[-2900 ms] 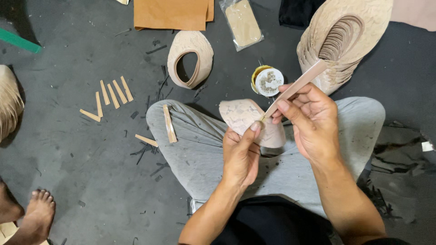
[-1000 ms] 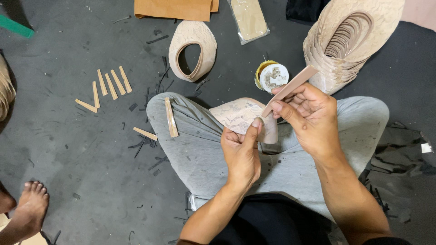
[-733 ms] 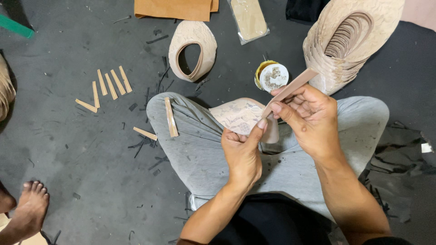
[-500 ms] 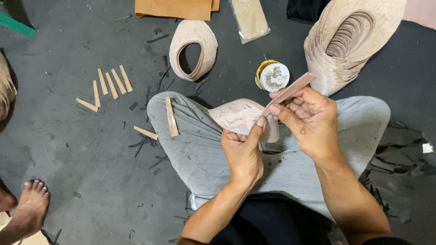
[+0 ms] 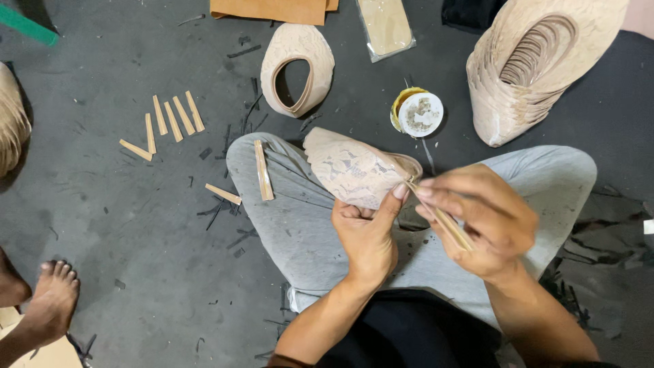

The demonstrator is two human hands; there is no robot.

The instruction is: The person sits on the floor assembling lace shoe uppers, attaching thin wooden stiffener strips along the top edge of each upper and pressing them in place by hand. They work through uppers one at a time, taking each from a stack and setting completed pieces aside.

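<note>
2 hands meet at centre frame over the grey-trousered lap: the left hand (image 5: 366, 235) has its grip clamped on a beige lace shoe upper (image 5: 351, 168), thumb pressed at its right edge. the right hand (image 5: 480, 221) pinches a thin tan strip (image 5: 443, 221) there. earlier the strip pointed up toward the glue tin (image 5: 418, 113); now it slants down to the lower right through the fingers. loose strips (image 5: 170, 119) lie upper left on the floor.
</note>
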